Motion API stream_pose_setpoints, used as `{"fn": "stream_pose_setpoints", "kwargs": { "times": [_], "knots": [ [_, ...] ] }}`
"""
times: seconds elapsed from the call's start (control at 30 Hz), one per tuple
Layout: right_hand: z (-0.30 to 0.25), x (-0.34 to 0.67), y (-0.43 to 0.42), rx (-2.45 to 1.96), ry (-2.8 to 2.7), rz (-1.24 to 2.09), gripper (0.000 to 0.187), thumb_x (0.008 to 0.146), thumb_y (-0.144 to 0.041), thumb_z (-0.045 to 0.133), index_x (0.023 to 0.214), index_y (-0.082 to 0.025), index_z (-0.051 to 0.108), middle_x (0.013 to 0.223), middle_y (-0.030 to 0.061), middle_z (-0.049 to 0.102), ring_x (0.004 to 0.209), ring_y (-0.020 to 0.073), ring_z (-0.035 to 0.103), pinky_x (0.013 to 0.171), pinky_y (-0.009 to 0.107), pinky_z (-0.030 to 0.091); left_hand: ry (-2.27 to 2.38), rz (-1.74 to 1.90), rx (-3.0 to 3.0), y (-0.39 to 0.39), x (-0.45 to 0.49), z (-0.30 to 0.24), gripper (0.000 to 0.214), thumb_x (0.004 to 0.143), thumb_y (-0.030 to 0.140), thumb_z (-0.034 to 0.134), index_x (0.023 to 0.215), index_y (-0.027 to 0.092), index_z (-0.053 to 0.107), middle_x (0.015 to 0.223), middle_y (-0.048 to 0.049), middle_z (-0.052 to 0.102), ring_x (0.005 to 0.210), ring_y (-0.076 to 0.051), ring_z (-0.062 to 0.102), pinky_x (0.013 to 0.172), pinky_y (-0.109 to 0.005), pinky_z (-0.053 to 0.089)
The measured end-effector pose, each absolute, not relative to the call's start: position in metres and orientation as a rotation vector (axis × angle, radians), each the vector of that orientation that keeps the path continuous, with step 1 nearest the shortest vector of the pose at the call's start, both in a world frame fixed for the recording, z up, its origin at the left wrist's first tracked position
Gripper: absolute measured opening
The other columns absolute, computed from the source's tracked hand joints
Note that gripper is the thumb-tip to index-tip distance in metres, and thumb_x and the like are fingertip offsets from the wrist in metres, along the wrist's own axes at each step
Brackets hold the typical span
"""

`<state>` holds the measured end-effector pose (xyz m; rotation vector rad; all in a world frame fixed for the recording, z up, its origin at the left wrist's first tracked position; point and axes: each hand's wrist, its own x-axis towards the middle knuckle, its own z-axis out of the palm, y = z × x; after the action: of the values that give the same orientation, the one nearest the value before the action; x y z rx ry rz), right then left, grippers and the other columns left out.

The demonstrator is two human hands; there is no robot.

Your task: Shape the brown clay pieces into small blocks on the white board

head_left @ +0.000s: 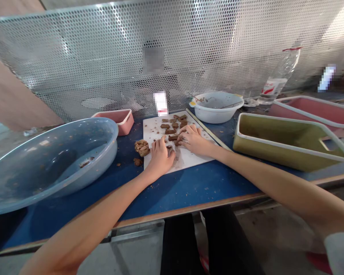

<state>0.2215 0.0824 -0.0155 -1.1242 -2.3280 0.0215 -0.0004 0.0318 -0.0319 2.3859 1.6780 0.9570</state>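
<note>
Brown pieces [175, 125]: in the middle of the frame, in rough rows on the white board [186, 162]. Most are short and blocky. I can't tell if they are bark, root or clay.
Piece near the fingers [172, 138]: it lies between the two hands, with its right end just by the right fingertips.
Left grip [161, 156]: bare hand, low on the board, fingers bent down and thumb out to the side. I can't tell if it pinches anything, as the hand hides what is under it.
Right grip [192, 139]: bare hand, fingers curled down at the board. I can't tell if it has a piece in it or only touches one.
Big lump [142, 147]: by the left edge of the board, just left of the left grip, with cracks all over.
Small lump [138, 162]: just below the big one, on the blue table [206, 194].
How they feel: I think they are light, dry and stiff, not slippery. The crumbs [118, 165] make me think bits come off easily.
Where to hold: a short piece is best pinched softly by its long sides, near the middle. The big lump looks best cupped from both sides, away from its cracks.
</note>
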Motion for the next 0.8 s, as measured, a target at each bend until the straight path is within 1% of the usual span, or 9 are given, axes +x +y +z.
{"fn": "stream_pose_setpoints", "kwargs": {
  "times": [0.17, 0.3, 0.4, 0.6, 0.7, 0.8],
  "knots": [
    [-0.012, 0.223, 0.082, -1.134, -2.341, 0.055, 0.023, 0.107, -0.035, 0.054, 0.111, -0.026, 0.074, 0.14, 0.0147, 0.062, 0.132, 0.0391, 0.048, 0.109, 0.061, 0.041, 1.69, 0.921, 2.367, 0.031, 0.0, -0.03, 0.068, 0.097, 0.026, 0.062, 0.158, 0.013, 0.035, 0.149, -0.0248, 0.055, 0.144, -0.043, 0.046, 0.12, -0.064, 0.042],
    [-0.006, 0.227, 0.079, -1.136, -2.38, 0.077, 0.027, 0.106, -0.036, 0.051, 0.116, -0.026, 0.074, 0.141, 0.0149, 0.06, 0.132, 0.0403, 0.048, 0.107, 0.062, 0.041, 1.684, 0.925, 2.368, 0.031, 0.0, -0.03, 0.068, 0.096, 0.025, 0.062, 0.158, 0.013, 0.035, 0.148, -0.0251, 0.055, 0.143, -0.043, 0.046, 0.12, -0.065, 0.042],
    [-0.002, 0.232, 0.075, -1.095, -2.422, 0.12, 0.028, 0.107, -0.037, 0.051, 0.12, -0.028, 0.073, 0.142, 0.0146, 0.059, 0.133, 0.0392, 0.048, 0.107, 0.061, 0.041, 1.683, 0.922, 2.366, 0.031, 0.0, -0.03, 0.07, 0.095, 0.024, 0.062, 0.158, 0.013, 0.034, 0.148, -0.0253, 0.055, 0.143, -0.044, 0.046, 0.119, -0.065, 0.041],
    [0.002, 0.24, 0.071, -1.058, -2.471, 0.148, 0.027, 0.108, -0.039, 0.052, 0.122, -0.031, 0.074, 0.142, 0.012, 0.059, 0.134, 0.0375, 0.047, 0.112, 0.061, 0.038, 1.682, 0.9, 2.353, 0.029, 0.0, -0.028, 0.067, 0.097, 0.026, 0.061, 0.157, 0.012, 0.036, 0.15, -0.0248, 0.055, 0.143, -0.043, 0.046, 0.121, -0.064, 0.04],
    [0.003, 0.242, 0.07, -1.03, -2.506, 0.15, 0.028, 0.109, -0.041, 0.052, 0.122, -0.03, 0.074, 0.14, 0.0121, 0.057, 0.134, 0.0371, 0.047, 0.113, 0.062, 0.037, 1.681, 0.911, 2.357, 0.03, 0.0, -0.03, 0.065, 0.097, 0.025, 0.06, 0.156, 0.012, 0.037, 0.149, -0.0248, 0.055, 0.142, -0.043, 0.046, 0.121, -0.065, 0.04],
    [0.004, 0.245, 0.069, -0.986, -2.525, 0.128, 0.028, 0.109, -0.044, 0.054, 0.122, -0.03, 0.075, 0.138, 0.0118, 0.057, 0.132, 0.0366, 0.048, 0.112, 0.061, 0.037, 1.669, 0.942, 2.37, 0.031, -0.001, -0.032, 0.066, 0.097, 0.025, 0.061, 0.157, 0.014, 0.037, 0.148, -0.023, 0.056, 0.14, -0.042, 0.047, 0.12, -0.064, 0.041]
  ]
}}
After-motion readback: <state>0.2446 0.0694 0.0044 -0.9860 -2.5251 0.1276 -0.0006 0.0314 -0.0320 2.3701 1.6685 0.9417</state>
